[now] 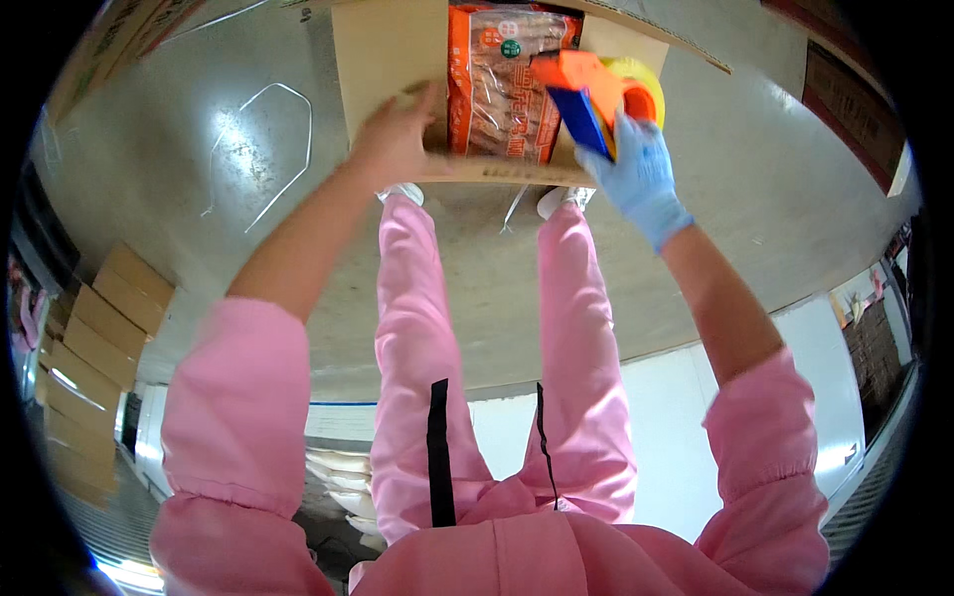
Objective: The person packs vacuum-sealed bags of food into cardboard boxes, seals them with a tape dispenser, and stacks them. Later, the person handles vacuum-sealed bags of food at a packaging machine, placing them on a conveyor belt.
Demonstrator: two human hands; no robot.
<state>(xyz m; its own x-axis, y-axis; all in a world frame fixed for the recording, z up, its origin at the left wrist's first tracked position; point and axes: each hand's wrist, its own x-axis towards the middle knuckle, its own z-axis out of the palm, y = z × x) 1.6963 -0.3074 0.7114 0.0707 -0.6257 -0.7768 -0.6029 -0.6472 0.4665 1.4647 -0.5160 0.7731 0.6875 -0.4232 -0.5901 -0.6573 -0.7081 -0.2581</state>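
An open cardboard box (pixel 391 45) stands on the floor before my feet, its side flaps spread out. Inside it lies a sealed plastic food package (pixel 496 89) with orange-red edges and printed writing; brownish pieces show through the film. My bare left hand (pixel 395 134), slightly blurred, is at the box's near left side with its fingers apart and nothing in them. My right hand (pixel 637 175), in a light blue glove, grips an orange and blue tape gun (pixel 585 93) above the box's right side. A roll of yellowish tape (pixel 648 74) sits on the tape gun.
Loose white straps (pixel 308 134) lie on the smooth grey floor (pixel 261 261), one left of the box and a short piece near my feet. Stacked cardboard boxes (pixel 104 328) stand at the left. Another carton (pixel 850 112) is at the upper right. Pale sacks (pixel 343 477) are piled behind me.
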